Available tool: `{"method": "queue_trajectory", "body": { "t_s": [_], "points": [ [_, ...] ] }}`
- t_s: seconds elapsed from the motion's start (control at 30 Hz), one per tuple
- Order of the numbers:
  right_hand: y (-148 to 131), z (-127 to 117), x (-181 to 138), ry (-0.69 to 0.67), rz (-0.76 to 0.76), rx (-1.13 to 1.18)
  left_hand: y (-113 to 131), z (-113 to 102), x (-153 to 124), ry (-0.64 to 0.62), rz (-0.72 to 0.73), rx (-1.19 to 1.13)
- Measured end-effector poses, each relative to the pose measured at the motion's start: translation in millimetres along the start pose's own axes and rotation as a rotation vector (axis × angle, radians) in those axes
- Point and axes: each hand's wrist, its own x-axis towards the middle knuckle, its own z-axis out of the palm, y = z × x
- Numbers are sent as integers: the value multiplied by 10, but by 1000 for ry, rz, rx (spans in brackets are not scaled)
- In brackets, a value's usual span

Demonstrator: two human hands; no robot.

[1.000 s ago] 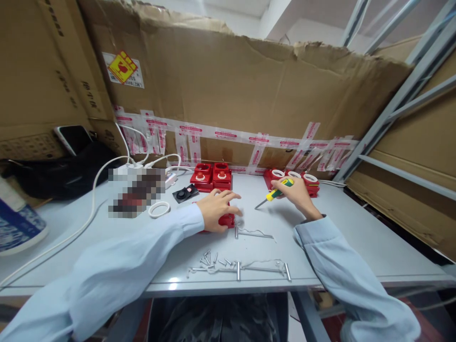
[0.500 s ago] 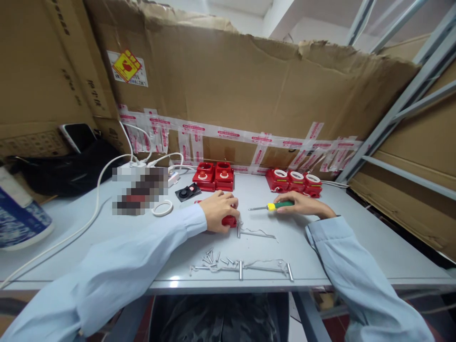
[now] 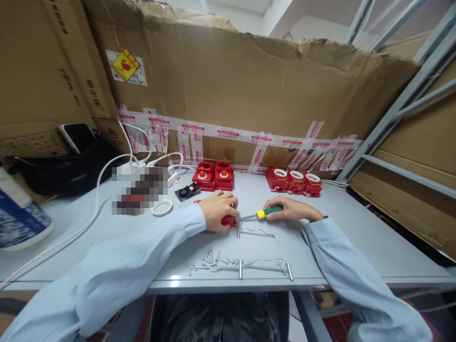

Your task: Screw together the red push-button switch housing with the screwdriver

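Note:
My left hand (image 3: 218, 211) is closed over a red plastic housing (image 3: 229, 221), pressing it to the table; most of that part is hidden under the palm. In my right hand (image 3: 290, 208) is a screwdriver (image 3: 269, 212) with a green and yellow handle. Its shaft points left, and the tip meets the right end of the red housing. Just below lies a metal T-shaped rod (image 3: 254, 232) with a thin cord along it. Closer to the table's front edge are several loose screws (image 3: 211, 257) and two more T-shaped rods (image 3: 240, 270).
Two red housings (image 3: 214, 176) stand at the back, beside a black plastic part (image 3: 187, 192) and a white ring (image 3: 162, 208). Several red housings with white rings (image 3: 295, 181) sit at back right. White cables (image 3: 96, 199) run along the left. Cardboard (image 3: 249, 90) walls the table's rear.
My right hand has moved left, bringing the screwdriver's tip from open space to the red housing's right end. My left hand stays nearly still on the housing.

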Motion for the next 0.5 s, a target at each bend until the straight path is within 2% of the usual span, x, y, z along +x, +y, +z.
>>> {"method": "queue_trajectory", "body": {
  "t_s": [0.5],
  "points": [
    [-21, 20, 4, -5, -12, 7, 10, -5, 1, -2, -11, 10]
  ]
}}
